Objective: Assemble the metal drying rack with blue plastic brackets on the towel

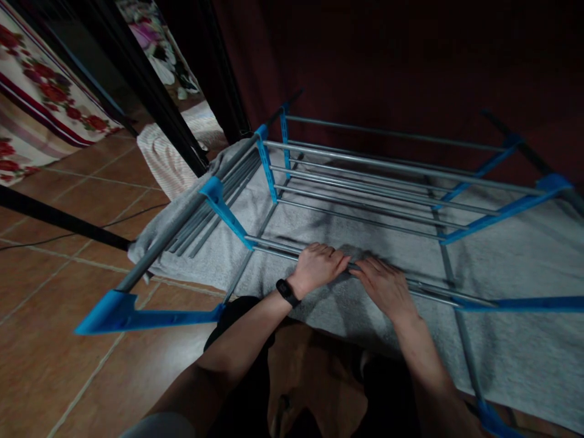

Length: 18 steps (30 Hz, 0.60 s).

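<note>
On a grey towel [524, 261], a partly assembled rack [267, 164] is seen with several crossbars [319, 151] already fitted, its front tube [353, 266] gripped by the left hand [320, 266] and right hand [383, 286], fingers curled over it, while loose tubes [216, 202] apparently remain unfitted at left.

L hand [319, 267] & R hand [384, 286] nearly tog., both palm-dn, fingers [371, 267] curled, forearms [255, 340] ext. fwd
</note>
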Each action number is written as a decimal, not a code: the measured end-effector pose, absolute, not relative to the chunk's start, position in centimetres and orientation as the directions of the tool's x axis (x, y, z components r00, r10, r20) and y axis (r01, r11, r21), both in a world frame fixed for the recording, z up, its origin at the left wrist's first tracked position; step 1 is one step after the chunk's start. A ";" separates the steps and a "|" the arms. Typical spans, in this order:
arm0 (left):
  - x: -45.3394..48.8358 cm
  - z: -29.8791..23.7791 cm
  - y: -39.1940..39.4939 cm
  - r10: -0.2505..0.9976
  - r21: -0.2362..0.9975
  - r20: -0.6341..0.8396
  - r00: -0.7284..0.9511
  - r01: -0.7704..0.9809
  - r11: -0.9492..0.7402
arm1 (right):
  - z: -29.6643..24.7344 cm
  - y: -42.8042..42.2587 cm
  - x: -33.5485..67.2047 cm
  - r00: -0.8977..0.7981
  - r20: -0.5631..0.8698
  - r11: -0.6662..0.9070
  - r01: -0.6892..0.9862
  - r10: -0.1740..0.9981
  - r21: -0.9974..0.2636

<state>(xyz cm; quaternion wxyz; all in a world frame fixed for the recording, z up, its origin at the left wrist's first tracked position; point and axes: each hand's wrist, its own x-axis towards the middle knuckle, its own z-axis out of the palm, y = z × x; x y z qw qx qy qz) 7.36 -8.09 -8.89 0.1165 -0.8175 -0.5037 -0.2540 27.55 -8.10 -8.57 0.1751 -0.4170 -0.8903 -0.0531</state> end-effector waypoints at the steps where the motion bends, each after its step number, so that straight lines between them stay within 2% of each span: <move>1: 7.4 -8.9 -8.1 0.757 0.064 0.545 0.361 0.882 -0.467 | -8.6 -8.1 27.5 -0.589 0.358 0.645 0.762 0.724 -0.052; 9: 7.2 -8.9 -8.1 0.764 0.081 0.539 0.355 0.881 -0.467 | -8.4 -8.1 27.7 -0.547 0.387 0.622 0.777 0.742 -0.093; 18: 7.2 -8.9 -8.0 0.769 0.084 0.538 0.346 0.886 -0.457 | -8.8 -8.0 27.8 -0.568 0.353 0.630 0.772 0.743 -0.085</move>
